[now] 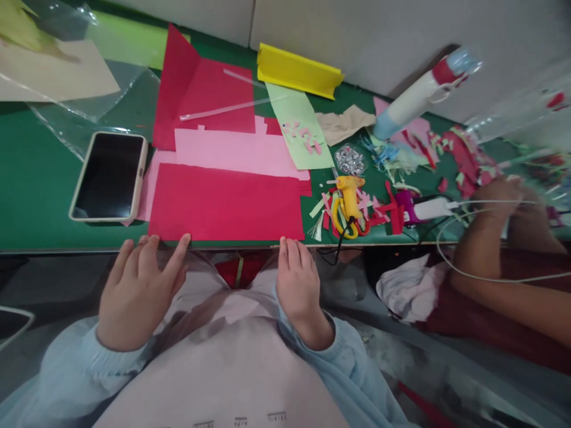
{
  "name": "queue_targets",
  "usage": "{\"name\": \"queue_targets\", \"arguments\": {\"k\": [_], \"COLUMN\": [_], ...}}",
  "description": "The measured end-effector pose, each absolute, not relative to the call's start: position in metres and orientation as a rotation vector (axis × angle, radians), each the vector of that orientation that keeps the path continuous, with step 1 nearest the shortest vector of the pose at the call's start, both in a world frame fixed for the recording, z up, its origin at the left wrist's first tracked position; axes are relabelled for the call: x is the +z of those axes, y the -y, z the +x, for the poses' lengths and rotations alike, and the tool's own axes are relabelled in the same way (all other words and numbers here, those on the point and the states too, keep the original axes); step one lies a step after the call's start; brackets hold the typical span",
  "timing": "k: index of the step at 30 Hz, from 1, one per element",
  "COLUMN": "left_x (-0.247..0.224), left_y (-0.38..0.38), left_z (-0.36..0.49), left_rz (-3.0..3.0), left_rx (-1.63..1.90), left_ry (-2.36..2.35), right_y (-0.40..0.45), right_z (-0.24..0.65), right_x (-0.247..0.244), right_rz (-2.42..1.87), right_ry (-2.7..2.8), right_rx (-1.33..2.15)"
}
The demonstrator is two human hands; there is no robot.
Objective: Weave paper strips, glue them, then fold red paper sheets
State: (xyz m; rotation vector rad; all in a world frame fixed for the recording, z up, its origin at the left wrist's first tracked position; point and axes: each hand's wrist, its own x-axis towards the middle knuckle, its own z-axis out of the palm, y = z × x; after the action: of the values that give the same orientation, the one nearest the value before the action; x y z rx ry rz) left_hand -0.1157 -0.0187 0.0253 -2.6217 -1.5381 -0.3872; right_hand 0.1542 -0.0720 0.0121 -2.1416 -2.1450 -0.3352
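The only writing I can spot is a few short dark marks on the pale shirt (232, 368), too small to read from here. The red sheet (227, 205) lies at the near edge of the green table (35, 178), right in front of the person wearing it. It's a wide, flat rectangle in a strong, even red, with straight sides and crisp corners, its long side running along the table edge. It overlaps a light pink sheet (232, 148), and beyond that stands a folded red card (178, 89), one panel raised. The left hand (138, 285) is open, palm down, fingers somewhat spread, the tips at the red sheet's near edge toward its left corner. The right hand (301, 285) is open too, clenching nothing, its fingers close together and their tips at the near right corner. A phone (109, 175) in a pale case lies dark-screened to the left. Over on the right I see a yellow glue gun (351, 193) among coloured scraps, beside yellow scissor handles (338, 217), with a white and blue bottle (408, 104) farther back. Another person's forearms (482, 238) reach onto the table at the far right.
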Motion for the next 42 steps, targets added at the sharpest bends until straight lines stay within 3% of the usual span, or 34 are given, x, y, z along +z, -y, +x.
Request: {"name": "queue_targets", "arguments": {"k": [13,23,28,33,42], "left_x": [0.022,0.011,0.006,-0.002,-0.01], "left_y": [0.018,0.019,0.022,0.022,0.031], "left_z": [-0.117,-0.144,-0.14,-0.107,-0.082], "left_rz": [-2.523,-2.616,-2.524,-2.637,-2.605], "left_rx": [-0.279,-0.641,-0.857,-0.79,-0.646], "left_ry": [1.432,1.476,1.449,1.312,1.339], "right_y": [0.077,0.066,0.053,0.038,0.032], "right_z": [0.178,0.2,0.165,0.103,0.077], "right_x": [0.015,0.032,0.034,0.026,0.009], "right_rz": [-2.294,-2.122,-1.864,-1.49,-1.549], "right_ry": [1.981,1.964,2.055,2.394,2.427], "right_rx": [-0.397,-0.143,-0.198,-0.157,-0.196]}}
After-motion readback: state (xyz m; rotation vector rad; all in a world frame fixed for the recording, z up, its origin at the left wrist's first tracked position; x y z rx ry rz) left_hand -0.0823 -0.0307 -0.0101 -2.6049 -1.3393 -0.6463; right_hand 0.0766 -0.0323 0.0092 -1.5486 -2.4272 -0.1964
